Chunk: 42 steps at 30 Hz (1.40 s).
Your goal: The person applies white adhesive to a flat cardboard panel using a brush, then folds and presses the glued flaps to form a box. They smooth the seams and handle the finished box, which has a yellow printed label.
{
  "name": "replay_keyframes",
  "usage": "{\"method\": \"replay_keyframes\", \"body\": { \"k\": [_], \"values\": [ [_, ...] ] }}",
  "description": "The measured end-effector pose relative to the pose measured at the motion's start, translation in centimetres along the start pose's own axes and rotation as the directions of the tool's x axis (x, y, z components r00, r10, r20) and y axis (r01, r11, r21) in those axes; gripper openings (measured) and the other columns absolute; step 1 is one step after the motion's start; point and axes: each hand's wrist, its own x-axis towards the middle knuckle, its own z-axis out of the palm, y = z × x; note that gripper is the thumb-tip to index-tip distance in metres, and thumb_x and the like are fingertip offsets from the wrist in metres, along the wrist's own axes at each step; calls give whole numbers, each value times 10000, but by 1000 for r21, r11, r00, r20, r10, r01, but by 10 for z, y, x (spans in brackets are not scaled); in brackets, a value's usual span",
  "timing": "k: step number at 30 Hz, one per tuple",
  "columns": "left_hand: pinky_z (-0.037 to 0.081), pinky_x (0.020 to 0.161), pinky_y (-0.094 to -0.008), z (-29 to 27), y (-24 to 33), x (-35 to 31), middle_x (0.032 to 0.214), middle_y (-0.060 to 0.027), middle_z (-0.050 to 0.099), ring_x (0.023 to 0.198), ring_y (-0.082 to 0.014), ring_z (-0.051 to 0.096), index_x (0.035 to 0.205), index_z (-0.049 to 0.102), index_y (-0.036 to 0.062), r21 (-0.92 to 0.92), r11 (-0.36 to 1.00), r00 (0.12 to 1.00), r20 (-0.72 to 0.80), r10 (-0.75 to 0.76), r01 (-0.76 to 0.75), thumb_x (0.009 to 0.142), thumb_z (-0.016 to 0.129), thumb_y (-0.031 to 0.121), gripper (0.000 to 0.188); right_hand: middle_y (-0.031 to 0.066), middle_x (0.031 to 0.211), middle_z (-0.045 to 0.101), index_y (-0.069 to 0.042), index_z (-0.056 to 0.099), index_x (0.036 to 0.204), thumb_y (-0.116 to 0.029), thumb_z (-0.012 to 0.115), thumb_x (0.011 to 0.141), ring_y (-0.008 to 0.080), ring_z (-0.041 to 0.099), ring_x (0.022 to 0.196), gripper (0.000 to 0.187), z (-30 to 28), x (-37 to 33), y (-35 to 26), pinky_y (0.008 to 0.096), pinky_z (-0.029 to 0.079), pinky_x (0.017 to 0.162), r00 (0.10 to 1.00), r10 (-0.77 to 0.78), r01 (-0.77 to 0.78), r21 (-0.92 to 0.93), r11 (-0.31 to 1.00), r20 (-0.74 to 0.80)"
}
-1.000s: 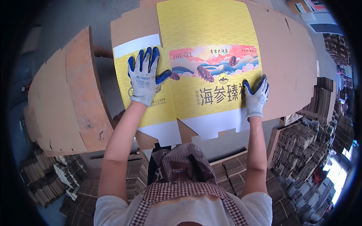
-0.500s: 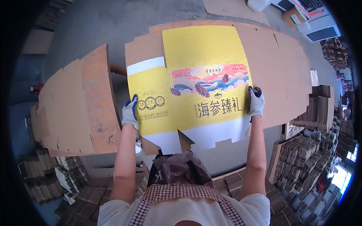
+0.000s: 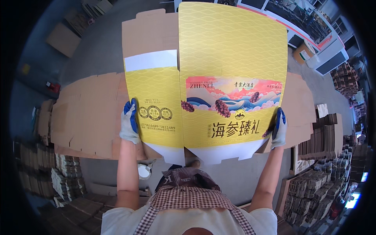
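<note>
A large flat printed carton blank [image 3: 231, 47] is held up before me, yellow with a pink and blue wave picture, white lower flaps and a bare brown flap at upper left. My left hand [image 3: 129, 121], in a white and blue work glove, grips its left edge. Gloved the same way, my right hand [image 3: 279, 129] is closed on the right edge, low down. The blank hides the middle of the worktable behind it, and part of each hand's fingers is out of sight behind the board.
Brown cardboard sheets [image 3: 86, 117] lie on the worktable to the left, and more brown cardboard [image 3: 299, 113] lies to the right. Bundled cardboard stacks [image 3: 313, 196] stand at lower right. A machine [image 3: 333, 51] and a brown drum [image 3: 304, 52] are at the far right.
The carton blank has been lifted off the cardboard on the table and looks bigger and closer. Both hands moved with it, the right one further right. More of the far room shows.
</note>
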Motion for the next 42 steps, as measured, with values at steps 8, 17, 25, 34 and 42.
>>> {"method": "replay_keyframes", "body": {
  "k": [8,17,25,34,42],
  "values": [
    [458,1079,-352,-40,-52,44,1404,-96,571,1262,-214,566,1438,479,-1,-9,995,961,258,99,-100,1059,509,307,489,101,1428,543,17,468,1461,-280,488,1075,203,533,1285,488,17,9,-5,344,416,1106,988,-64,63,7,998,139],
    [416,1125,-309,-10,-62,41,1488,-122,486,1340,-198,500,1520,303,-38,-122,991,958,286,-22,60,1023,553,110,576,60,1279,624,4,540,1389,-285,606,1026,128,579,1126,469,43,-4,-22,284,468,984,982,-41,42,-5,999,185],
    [484,1030,-304,19,-68,31,1338,-82,606,1187,-180,598,1396,503,-10,-122,986,945,321,-67,111,1025,567,162,414,58,1308,623,4,539,1405,-255,596,1031,133,583,1165,458,42,-7,-21,279,467,1007,968,-18,25,-23,999,251],
    [561,872,-303,54,-60,5,1190,-67,676,1014,-153,669,1329,556,30,-166,962,938,309,-158,217,1055,525,251,353,58,1285,636,-8,554,1392,-241,635,1010,137,601,1141,455,40,-4,-15,284,486,989,978,71,-71,-6,997,198],
    [532,944,-312,50,-50,1,1256,-72,656,1087,-162,647,1376,539,44,-113,967,903,396,-167,228,1073,478,343,430,51,1223,657,-24,573,1366,-245,665,994,124,626,1065,442,46,-11,-20,270,523,900,975,52,-58,21,998,214]
  ]
}}
